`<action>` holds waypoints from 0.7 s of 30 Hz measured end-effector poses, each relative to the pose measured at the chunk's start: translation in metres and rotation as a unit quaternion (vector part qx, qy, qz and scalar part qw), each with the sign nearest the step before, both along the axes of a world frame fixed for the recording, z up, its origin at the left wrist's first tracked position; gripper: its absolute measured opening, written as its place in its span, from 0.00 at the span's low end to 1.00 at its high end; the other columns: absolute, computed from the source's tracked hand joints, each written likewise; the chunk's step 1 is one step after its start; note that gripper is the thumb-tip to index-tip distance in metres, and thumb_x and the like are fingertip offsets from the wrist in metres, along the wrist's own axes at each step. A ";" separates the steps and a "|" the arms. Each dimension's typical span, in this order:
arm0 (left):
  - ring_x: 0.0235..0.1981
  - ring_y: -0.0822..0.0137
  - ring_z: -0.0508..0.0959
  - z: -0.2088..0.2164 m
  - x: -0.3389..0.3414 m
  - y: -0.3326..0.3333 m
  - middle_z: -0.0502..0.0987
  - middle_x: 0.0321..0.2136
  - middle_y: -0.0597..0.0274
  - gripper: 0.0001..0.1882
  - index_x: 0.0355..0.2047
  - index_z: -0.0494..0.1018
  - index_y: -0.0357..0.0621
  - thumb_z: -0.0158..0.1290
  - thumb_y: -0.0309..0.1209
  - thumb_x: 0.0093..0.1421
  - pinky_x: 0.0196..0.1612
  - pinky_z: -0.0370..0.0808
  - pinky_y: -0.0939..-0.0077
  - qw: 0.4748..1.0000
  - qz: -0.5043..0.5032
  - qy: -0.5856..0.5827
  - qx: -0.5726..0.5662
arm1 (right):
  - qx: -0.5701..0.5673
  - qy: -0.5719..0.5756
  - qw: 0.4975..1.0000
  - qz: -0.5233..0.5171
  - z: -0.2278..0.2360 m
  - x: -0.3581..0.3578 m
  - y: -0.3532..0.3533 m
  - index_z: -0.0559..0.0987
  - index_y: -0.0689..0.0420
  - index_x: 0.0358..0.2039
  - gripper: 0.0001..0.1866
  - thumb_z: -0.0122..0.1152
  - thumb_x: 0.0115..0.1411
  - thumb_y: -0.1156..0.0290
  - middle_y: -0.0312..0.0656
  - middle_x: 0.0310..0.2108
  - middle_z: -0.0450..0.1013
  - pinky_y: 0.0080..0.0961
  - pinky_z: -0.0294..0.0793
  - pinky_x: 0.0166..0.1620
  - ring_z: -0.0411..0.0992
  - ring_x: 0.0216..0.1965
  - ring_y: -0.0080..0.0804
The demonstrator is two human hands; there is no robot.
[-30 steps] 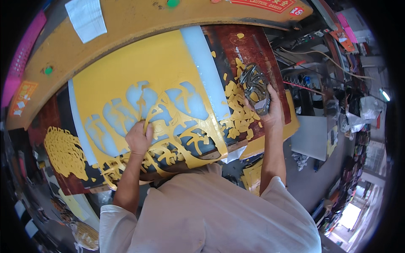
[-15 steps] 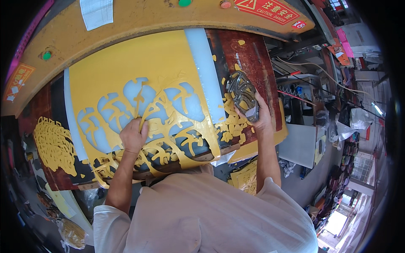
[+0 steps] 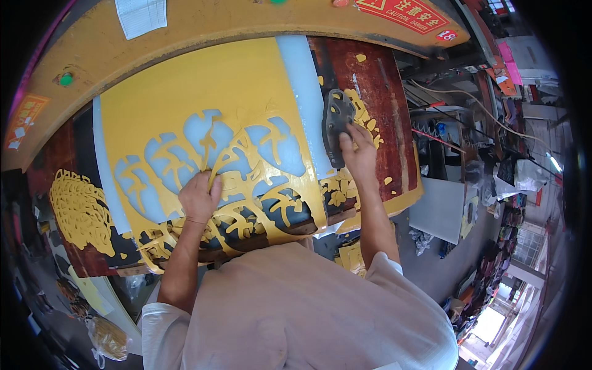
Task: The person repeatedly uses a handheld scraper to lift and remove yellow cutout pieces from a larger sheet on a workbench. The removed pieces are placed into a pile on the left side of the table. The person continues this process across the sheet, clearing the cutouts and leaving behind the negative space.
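Dark die [image 3: 334,118], partly behind right fingers [image 3: 357,133]

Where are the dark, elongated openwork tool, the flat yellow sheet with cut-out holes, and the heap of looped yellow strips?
Dark, elongated openwork tool [image 3: 333,127], head view: middle of its body.
Flat yellow sheet [image 3: 203,87], head view: uncut far part.
Heap of looped yellow strips [image 3: 80,213], head view: its middle.

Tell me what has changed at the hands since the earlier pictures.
The right hand has moved the metal cutting die left, toward the white board, and turned it so that a flatter, darker side shows. Nothing has visibly been let go. The left hand still pinches the cut yellow sheet, and the heap of yellow offcuts at the left stays put.
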State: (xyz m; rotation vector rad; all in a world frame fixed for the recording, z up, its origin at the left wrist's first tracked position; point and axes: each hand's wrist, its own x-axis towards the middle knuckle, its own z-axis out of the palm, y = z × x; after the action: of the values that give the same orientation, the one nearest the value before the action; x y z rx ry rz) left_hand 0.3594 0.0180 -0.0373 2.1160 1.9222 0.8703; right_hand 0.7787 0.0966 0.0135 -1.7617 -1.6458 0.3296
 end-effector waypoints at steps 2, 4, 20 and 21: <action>0.31 0.53 0.84 0.000 -0.003 0.003 0.84 0.33 0.59 0.10 0.40 0.82 0.46 0.65 0.38 0.65 0.33 0.80 0.60 1.000 -0.012 -0.005 0.016 | -0.033 -0.027 0.996 0.078 0.014 -0.008 -0.015 0.86 0.63 0.50 0.14 0.65 0.65 0.77 0.55 0.58 0.79 0.39 0.82 0.58 0.80 0.55 0.51; 0.31 0.53 0.84 0.000 -0.005 0.005 0.84 0.33 0.59 0.10 0.40 0.82 0.47 0.65 0.39 0.65 0.33 0.80 0.60 1.000 -0.006 -0.005 0.012 | -0.022 -0.010 0.979 0.205 0.021 -0.029 -0.030 0.86 0.63 0.49 0.14 0.64 0.63 0.79 0.55 0.57 0.79 0.40 0.82 0.58 0.80 0.55 0.52; 0.42 0.38 0.83 0.094 0.062 0.041 0.82 0.41 0.41 0.16 0.53 0.76 0.38 0.59 0.31 0.68 0.47 0.81 0.53 0.876 -0.154 -0.308 -0.336 | -0.228 0.069 0.948 0.213 0.031 -0.167 0.068 0.81 0.69 0.53 0.30 0.71 0.60 0.56 0.60 0.48 0.81 0.47 0.78 0.55 0.79 0.51 0.59; 0.42 0.37 0.83 0.098 0.072 0.048 0.82 0.41 0.40 0.16 0.54 0.75 0.38 0.59 0.31 0.68 0.47 0.81 0.53 0.866 -0.187 -0.297 -0.357 | -0.248 0.031 0.942 0.226 0.035 -0.172 0.073 0.81 0.70 0.52 0.31 0.71 0.60 0.54 0.61 0.49 0.80 0.48 0.78 0.55 0.79 0.52 0.59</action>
State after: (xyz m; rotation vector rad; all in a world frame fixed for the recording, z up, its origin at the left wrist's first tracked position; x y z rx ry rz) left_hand 0.4310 0.0662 0.0604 1.4551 1.1864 0.5128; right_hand 0.6065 0.1699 0.0481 -1.6605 -2.0371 1.0810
